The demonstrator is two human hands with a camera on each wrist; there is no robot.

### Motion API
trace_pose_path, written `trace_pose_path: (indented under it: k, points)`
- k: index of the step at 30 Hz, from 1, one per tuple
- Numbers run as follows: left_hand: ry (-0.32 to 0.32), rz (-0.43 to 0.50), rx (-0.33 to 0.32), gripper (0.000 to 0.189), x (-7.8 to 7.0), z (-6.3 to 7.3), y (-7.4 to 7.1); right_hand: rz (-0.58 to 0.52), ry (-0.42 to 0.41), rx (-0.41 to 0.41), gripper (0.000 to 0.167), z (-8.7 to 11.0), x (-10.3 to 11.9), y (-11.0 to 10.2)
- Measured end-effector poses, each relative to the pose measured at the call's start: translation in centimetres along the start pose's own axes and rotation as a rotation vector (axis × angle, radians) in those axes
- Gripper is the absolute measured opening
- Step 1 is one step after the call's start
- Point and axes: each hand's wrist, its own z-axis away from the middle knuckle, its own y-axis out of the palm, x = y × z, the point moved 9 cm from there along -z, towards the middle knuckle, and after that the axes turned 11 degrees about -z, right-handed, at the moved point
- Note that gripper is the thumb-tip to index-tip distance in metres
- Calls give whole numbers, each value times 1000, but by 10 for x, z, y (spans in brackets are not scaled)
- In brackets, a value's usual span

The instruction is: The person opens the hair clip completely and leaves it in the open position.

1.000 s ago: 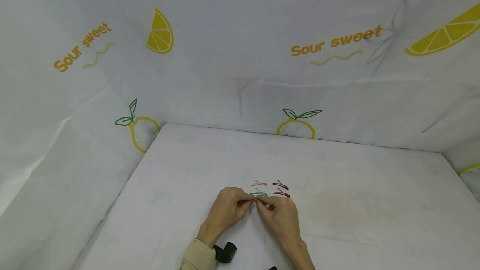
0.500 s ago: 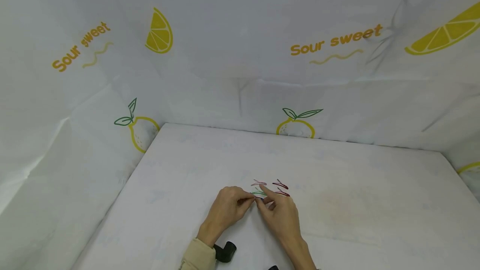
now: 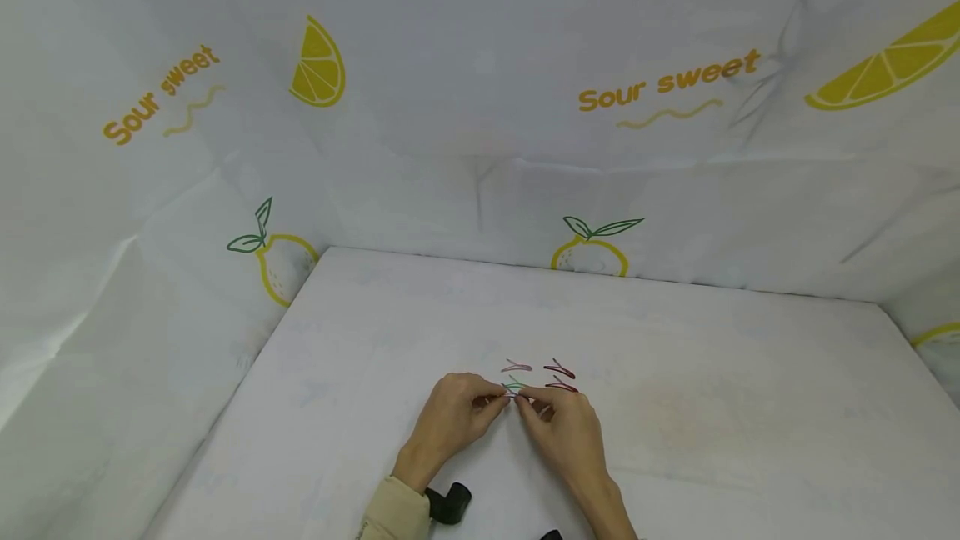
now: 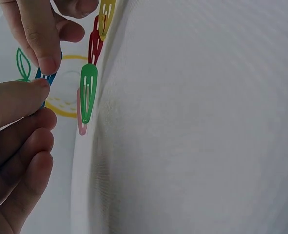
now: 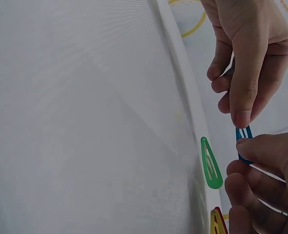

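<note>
A blue snap hair clip [image 4: 49,78] is held between both hands. My left hand [image 3: 453,419] pinches one end with thumb and finger, and my right hand [image 3: 566,432] pinches the other. In the right wrist view the fingertips cover both ends of the blue clip [image 5: 243,134], leaving its slotted middle visible. Just beyond the hands lies a green snap hair clip [image 3: 514,384], its two arms spread apart. A pink clip [image 3: 517,366] lies behind it, and two dark red clips [image 3: 559,369] are to the right, also spread.
A yellow clip [image 5: 217,222] shows beside the right hand in the right wrist view. All the clips lie on a white-covered table [image 3: 712,390]. A white curtain with lemon prints [image 3: 450,107] stands behind. A black wrist device [image 3: 450,504] sits by the left wrist.
Half a second ago my right index finger was lifted forward off the blue clip; it has come back down to pinch. My right hand has shifted slightly right, while the left stays put.
</note>
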Motion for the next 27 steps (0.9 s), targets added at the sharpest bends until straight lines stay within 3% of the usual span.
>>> trace_pose_path:
  k: [12,27]
  points:
    - [-49,-23,98,4,6,0,11,39,48,12,4,1,-5,-3]
    - [-94,-73,144,5,10,2,24,34,163,82,5,5,-18,3]
